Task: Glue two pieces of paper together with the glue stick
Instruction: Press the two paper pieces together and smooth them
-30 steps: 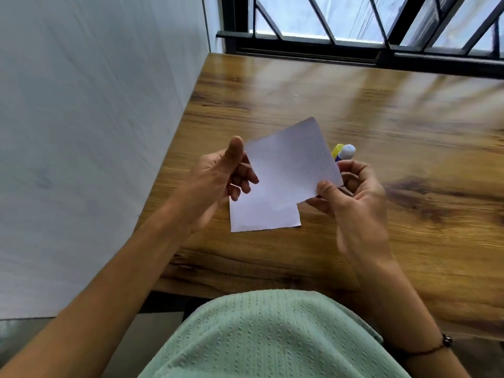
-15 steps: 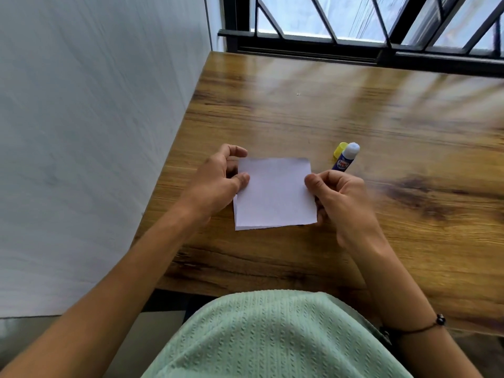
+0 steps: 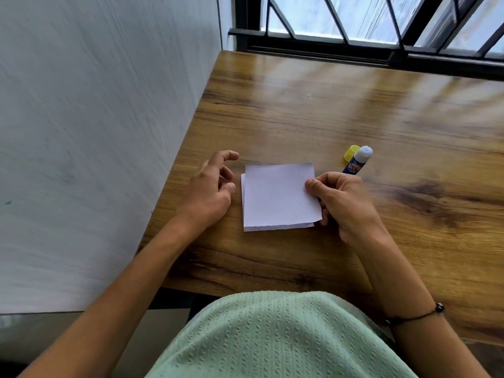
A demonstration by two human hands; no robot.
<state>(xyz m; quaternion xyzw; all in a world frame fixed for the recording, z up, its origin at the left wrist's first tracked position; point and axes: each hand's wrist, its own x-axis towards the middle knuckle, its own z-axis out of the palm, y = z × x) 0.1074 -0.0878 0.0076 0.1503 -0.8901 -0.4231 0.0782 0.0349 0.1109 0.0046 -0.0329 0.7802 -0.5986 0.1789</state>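
Two white paper squares lie stacked on the wooden table (image 3: 300, 113). The top paper (image 3: 281, 196) sits slightly askew, so the bottom paper (image 3: 272, 228) shows along the left and front edges. My right hand (image 3: 343, 203) pinches the top paper's right edge, thumb on top. My left hand (image 3: 211, 192) hovers just left of the stack with fingers apart, touching no paper. An uncapped blue glue stick (image 3: 357, 161) with a white tip pokes out behind my right hand; its lower end is hidden. Its yellow cap (image 3: 350, 153) lies beside it.
A grey wall (image 3: 95, 132) runs along the table's left edge. A black-framed window with bars (image 3: 381, 36) stands at the far edge. The table's near edge is close to my body, which wears a green top (image 3: 272, 339).
The top paper, held up tilted in both hands a second ago, now lies flat on the bottom one. My left hand has let go and drawn back to the left.
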